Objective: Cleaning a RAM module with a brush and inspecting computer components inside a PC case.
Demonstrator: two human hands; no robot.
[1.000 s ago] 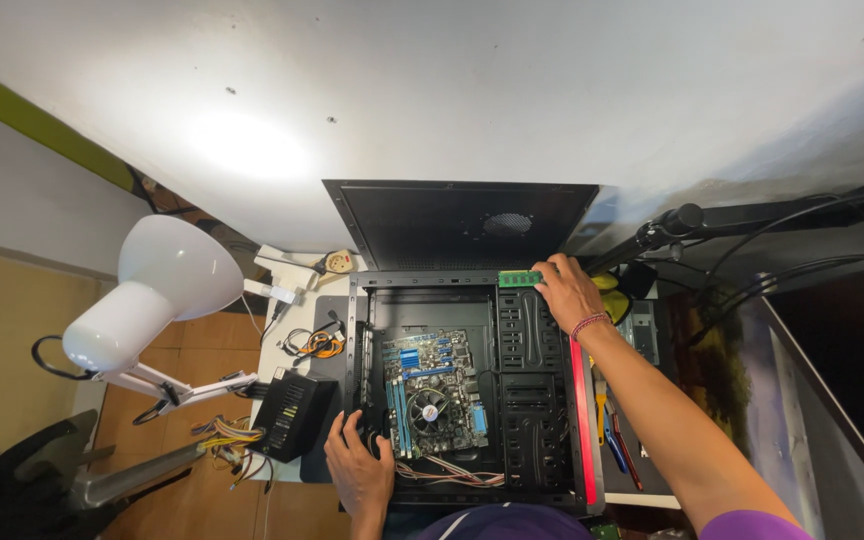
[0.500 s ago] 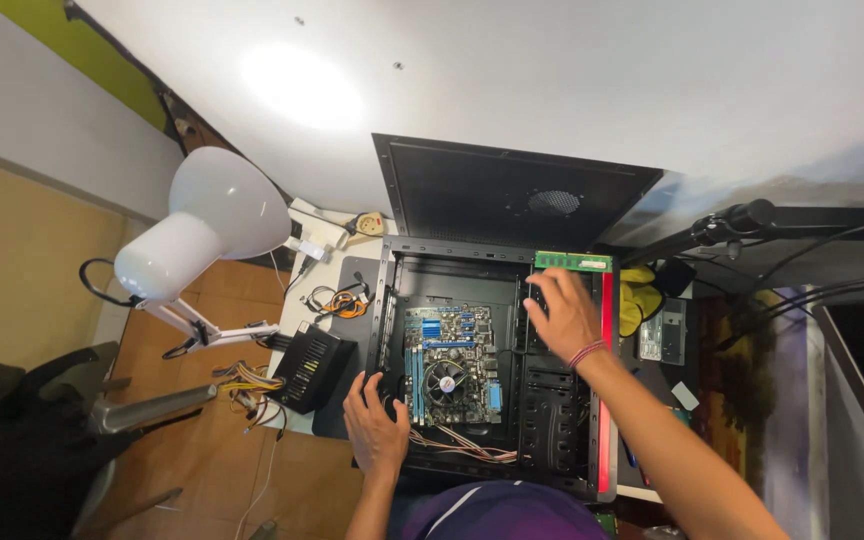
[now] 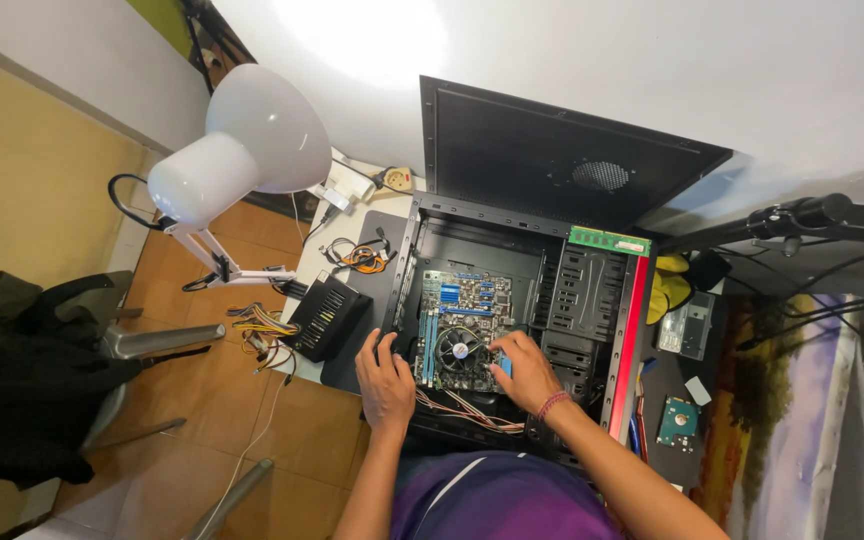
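Left hand point(image 3: 385, 378) curled loosely over black metal rim of open computer case point(image 3: 592, 300), gripping nothing; right hand point(image 3: 525, 368) fingers bent onto green motherboard point(image 3: 464, 315) beside round cooler fan point(image 3: 461, 350). Beyond right hand, flat green memory stick point(image 3: 608, 240) on case edge.

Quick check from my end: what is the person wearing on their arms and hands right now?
Both forearms are bare, with no sleeves reaching them and no gloves. The right hand has a thin reddish-pink beaded bracelet at the wrist. The left hand shows no band or ring. A purple shirt covers the torso.
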